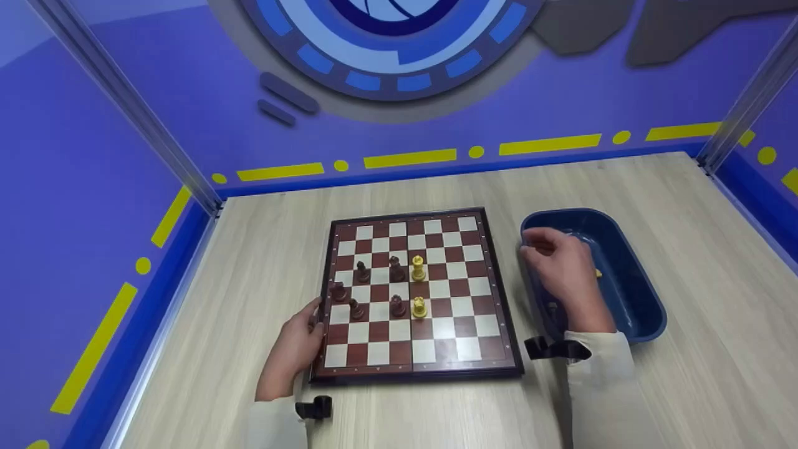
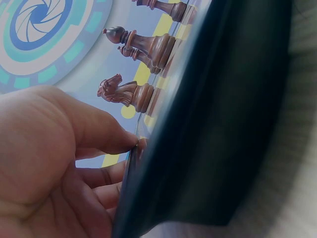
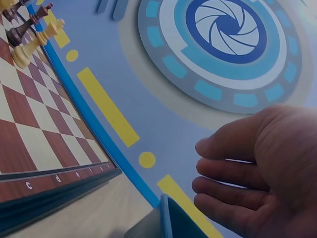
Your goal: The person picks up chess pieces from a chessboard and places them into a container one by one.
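Observation:
My left hand [image 1: 295, 344] grips the left edge of a brown-and-white chessboard [image 1: 458, 340]. In the left wrist view, the thumb [image 2: 111, 133] lies at the rim, near a dark knight [image 2: 126, 94]. Several dark chess pieces stand on the board's left half, among them a bishop [image 2: 143, 45]. Two yellow pieces stand near the middle fold: a taller one [image 1: 418, 269] and a shorter rook-like one [image 1: 419, 307]. Over the near-left side of a dark blue bin [image 1: 629, 299], my right hand [image 1: 563, 268] hovers with loosely bent fingers and nothing in them.
Inside the bin, a small yellow piece [image 1: 598, 273] shows beside my wrist, partly hidden. The bin stands right of the board on a pale wooden table [image 1: 268, 249]. Blue panels [image 1: 436, 131] with yellow marks enclose the back and sides.

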Available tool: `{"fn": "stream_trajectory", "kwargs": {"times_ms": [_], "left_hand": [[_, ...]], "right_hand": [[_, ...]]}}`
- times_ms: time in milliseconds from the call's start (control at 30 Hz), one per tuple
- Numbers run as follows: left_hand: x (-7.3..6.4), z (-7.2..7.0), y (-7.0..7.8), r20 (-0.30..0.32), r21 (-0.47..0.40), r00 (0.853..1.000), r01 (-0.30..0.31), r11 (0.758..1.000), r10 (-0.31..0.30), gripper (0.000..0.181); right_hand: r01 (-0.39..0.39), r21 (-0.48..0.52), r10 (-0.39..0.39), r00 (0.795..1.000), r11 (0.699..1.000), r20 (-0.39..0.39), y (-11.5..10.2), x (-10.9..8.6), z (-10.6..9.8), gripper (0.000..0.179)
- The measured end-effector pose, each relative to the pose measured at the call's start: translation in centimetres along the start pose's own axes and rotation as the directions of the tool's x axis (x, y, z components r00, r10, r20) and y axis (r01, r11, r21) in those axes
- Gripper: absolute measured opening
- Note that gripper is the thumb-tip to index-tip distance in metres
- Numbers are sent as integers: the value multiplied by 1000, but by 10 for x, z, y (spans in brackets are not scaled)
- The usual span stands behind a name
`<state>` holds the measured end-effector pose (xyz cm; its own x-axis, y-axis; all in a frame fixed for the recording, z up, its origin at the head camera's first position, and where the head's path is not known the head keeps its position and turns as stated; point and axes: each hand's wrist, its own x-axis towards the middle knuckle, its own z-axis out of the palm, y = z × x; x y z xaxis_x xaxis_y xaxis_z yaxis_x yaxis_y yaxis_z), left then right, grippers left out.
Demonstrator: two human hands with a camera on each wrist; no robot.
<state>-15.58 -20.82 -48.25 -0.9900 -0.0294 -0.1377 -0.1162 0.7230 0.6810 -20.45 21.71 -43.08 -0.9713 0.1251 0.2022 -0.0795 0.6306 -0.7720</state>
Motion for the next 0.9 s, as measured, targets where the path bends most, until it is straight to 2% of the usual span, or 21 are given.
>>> {"fn": "stream_trajectory", "kwargs": {"times_ms": [333,633,900], "left_hand": [[0,0,1,0,-1,1000,17,1000,-17,50],[0,0,1,2,-7,1000,7,1000,-7,50],[0,0,1,8,-15,1000,8,1000,-8,51]], "right_hand": [[35,46,-37,999,998,37,-10,-3,16,30],[3,82,-12,994,997,105,-19,-5,32,32],[45,143,-64,989,989,133,-25,-9,47,33]]}}
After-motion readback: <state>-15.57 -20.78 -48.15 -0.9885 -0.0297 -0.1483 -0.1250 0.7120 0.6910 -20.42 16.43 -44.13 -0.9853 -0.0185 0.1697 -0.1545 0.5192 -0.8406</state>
